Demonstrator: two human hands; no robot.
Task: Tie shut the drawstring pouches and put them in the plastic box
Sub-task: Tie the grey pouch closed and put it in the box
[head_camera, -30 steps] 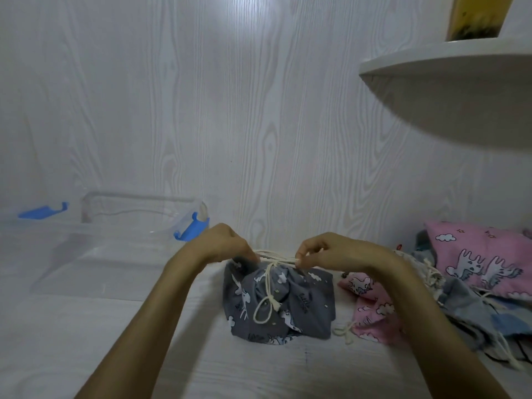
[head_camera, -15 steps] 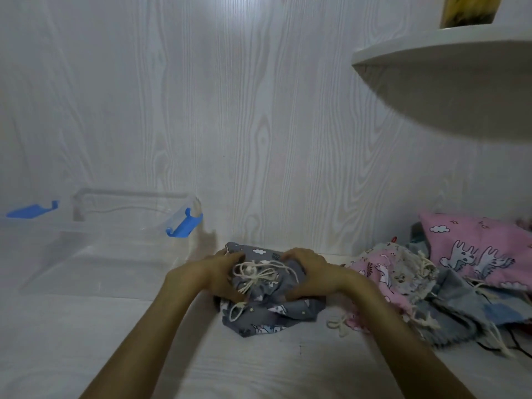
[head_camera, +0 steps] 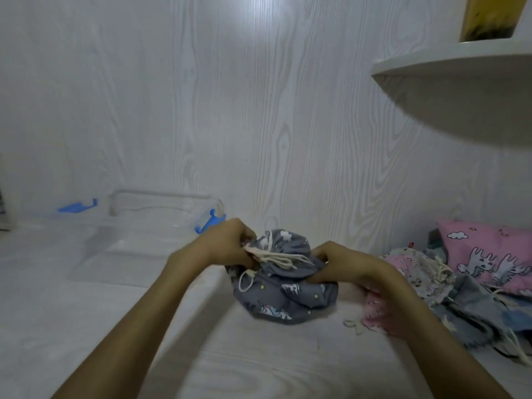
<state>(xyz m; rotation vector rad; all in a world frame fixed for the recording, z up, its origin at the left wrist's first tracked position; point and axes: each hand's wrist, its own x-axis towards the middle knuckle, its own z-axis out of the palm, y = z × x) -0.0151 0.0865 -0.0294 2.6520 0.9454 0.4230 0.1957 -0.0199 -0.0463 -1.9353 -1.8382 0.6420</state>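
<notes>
A grey patterned drawstring pouch (head_camera: 283,292) sits bunched on the white table, its cream cord (head_camera: 280,258) knotted on top. My left hand (head_camera: 223,244) grips the pouch's left side by the cord. At the right side, my right hand (head_camera: 335,264) holds the gathered fabric. The clear plastic box (head_camera: 157,214) with blue clips stands open at the back left, near the left hand. A pile of other pouches (head_camera: 449,286), pink, grey and blue, lies to the right.
The clear lid (head_camera: 121,263) lies flat in front of the box. A white curved shelf (head_camera: 449,82) juts out from the wall at upper right, with a yellow object on it. A wood-grain wall stands close behind.
A second ago both hands pulled the cords apart above the pouch. They then dropped onto its sides. Now they hold it a little further right of the box.
</notes>
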